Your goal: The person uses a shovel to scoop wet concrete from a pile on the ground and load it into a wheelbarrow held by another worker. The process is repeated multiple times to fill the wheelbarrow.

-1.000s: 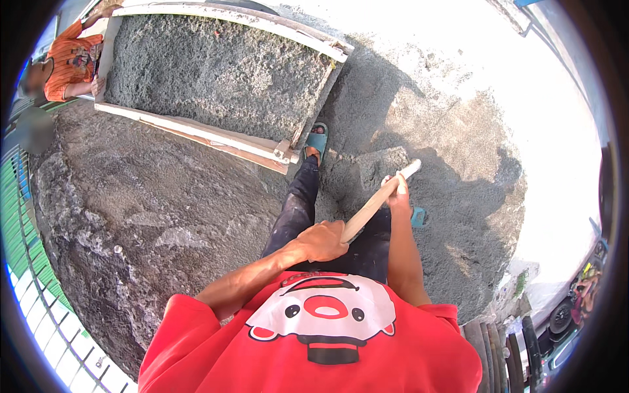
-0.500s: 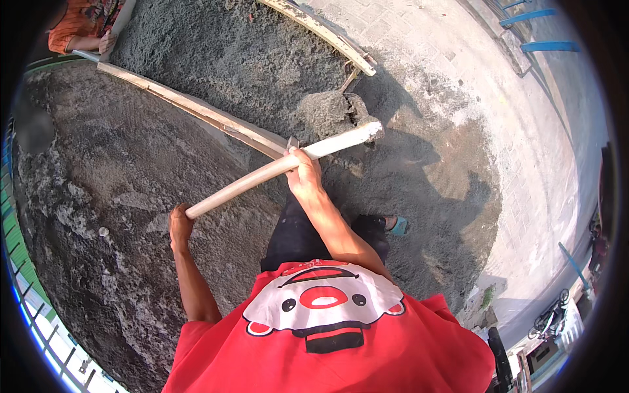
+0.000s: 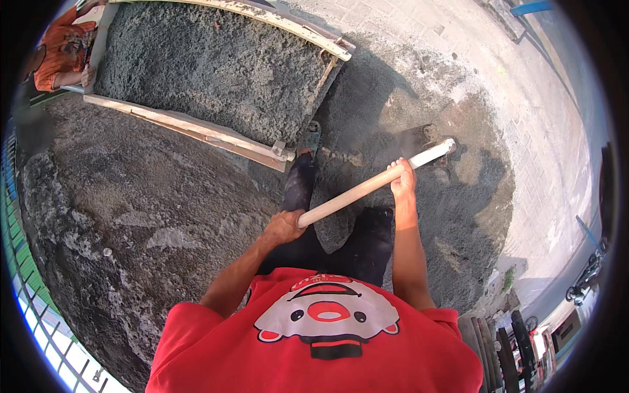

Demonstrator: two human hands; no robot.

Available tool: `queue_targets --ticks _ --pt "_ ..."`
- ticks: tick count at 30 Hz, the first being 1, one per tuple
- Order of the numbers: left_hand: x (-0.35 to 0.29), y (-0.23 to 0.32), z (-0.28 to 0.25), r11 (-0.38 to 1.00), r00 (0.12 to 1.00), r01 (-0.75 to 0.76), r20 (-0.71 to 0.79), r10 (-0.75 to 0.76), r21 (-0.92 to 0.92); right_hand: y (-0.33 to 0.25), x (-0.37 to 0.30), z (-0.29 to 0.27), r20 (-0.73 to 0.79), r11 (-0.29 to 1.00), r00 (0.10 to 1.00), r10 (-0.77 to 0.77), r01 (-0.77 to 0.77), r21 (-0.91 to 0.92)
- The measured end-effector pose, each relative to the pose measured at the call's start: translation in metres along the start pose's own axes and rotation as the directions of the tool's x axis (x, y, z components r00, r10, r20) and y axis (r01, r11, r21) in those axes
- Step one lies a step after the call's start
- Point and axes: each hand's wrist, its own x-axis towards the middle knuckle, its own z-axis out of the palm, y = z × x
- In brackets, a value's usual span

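A hoe with a long pale wooden handle (image 3: 357, 192) slants across in front of me, its whitish head end (image 3: 447, 148) up to the right. My left hand (image 3: 284, 228) is closed round the handle's near end. Further up, my right hand (image 3: 403, 177) grips it with the fingers wrapped round. The hoe's blade is blurred, over dark grey mortar-like mix (image 3: 458, 203) spread on the ground. To the far left stands a wooden-sided box (image 3: 190, 124) filled with lumpy grey mix (image 3: 203, 69).
A person in an orange shirt (image 3: 62, 52) has a hand (image 3: 87, 75) at the box's far-left end. My foot is beside the box's near-right corner. Rough dark ground (image 3: 131, 196) lies to the left, pale paving (image 3: 531, 150) to the right.
Both hands have swung the hoe rightward, away from the box's corner. The grey clump seen at its blade there no longer shows. The box sits further left in view.
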Motion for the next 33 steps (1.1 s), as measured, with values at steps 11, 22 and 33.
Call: queue_targets --ticks 11,22,33 --pt "0.196 0.146 0.191 0.978 0.962 0.126 0.262 -0.08 -0.165 0.045 0.104 -0.153 -0.257 0.912 0.964 0.072 -0.168 -0.375" --pt "0.111 0.063 0.233 0.914 0.795 0.399 0.47 -0.384 0.073 0.203 0.026 -0.202 -0.446 0.687 0.777 0.445 -0.615 -0.387" --pt "0.101 0.14 0.179 0.933 0.825 0.327 0.435 -0.361 0.154 0.175 0.011 -0.205 -0.229 0.7 0.688 0.689 -0.713 -0.037"
